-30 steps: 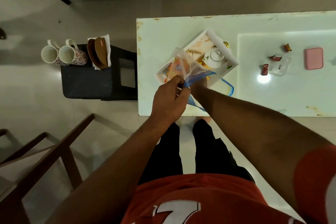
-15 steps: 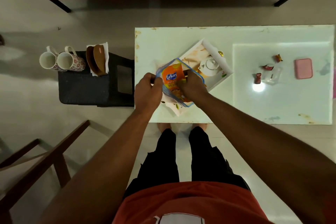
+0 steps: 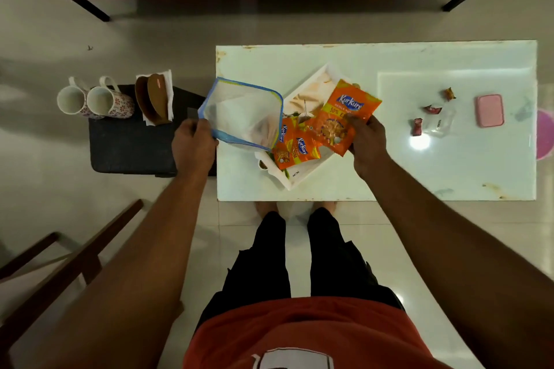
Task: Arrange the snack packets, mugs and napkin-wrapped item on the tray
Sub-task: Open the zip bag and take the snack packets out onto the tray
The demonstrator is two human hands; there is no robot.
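The left hand (image 3: 194,145) is pinching a corner of a clear zip bag (image 3: 239,112), holding it over the table's (image 3: 419,177) left edge; what is showing through it is hard to make out. The right hand (image 3: 367,144) is gripping an orange packet (image 3: 344,115) above the tray (image 3: 302,180), which is sitting askew near the table's front-left corner. Two more packets (image 3: 295,148) are lying in the tray, partly under the bag. Left of the table, a dark stool (image 3: 132,150) is carrying two mugs (image 3: 96,100) on their sides, overhanging its far-left corner, and the napkin-wrapped item (image 3: 156,99) beside them. On the table's right half, candies (image 3: 431,109), a clear wrapper (image 3: 440,123) and a pink box (image 3: 489,110) are lying well apart from the tray, leaving bare surface between. A chair (image 3: 69,260) is standing at lower left.
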